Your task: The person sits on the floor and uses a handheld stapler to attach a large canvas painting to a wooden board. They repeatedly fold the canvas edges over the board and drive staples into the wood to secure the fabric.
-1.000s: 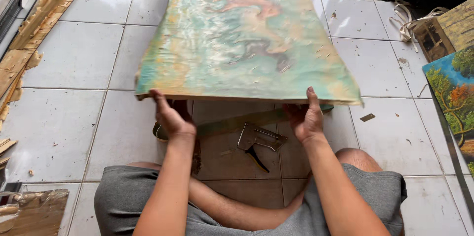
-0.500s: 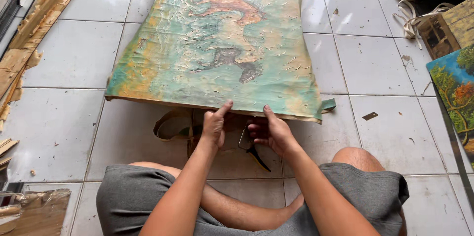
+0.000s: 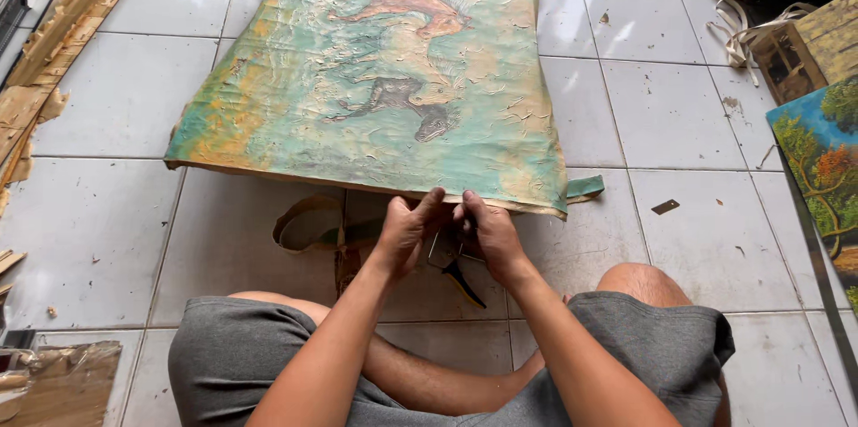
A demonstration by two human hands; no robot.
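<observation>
A worn, cracked canvas painting of horses on a green-blue ground is lifted off the tiled floor in front of me. My left hand and my right hand grip its near edge close together at the middle, thumbs on top. Under the raised edge lie a metal staple gun with black handle and a loop of green-brown strap. I sit on the floor in grey shorts.
Broken gilded frame pieces lie along the left. A landscape painting and another picture with white cord stand at the right. A small metal chip lies on a tile. Torn brown paper sits bottom left.
My hands slid from the canvas's two near corners to the middle of its edge, now nearly touching. The canvas has shifted left and a little lower.
</observation>
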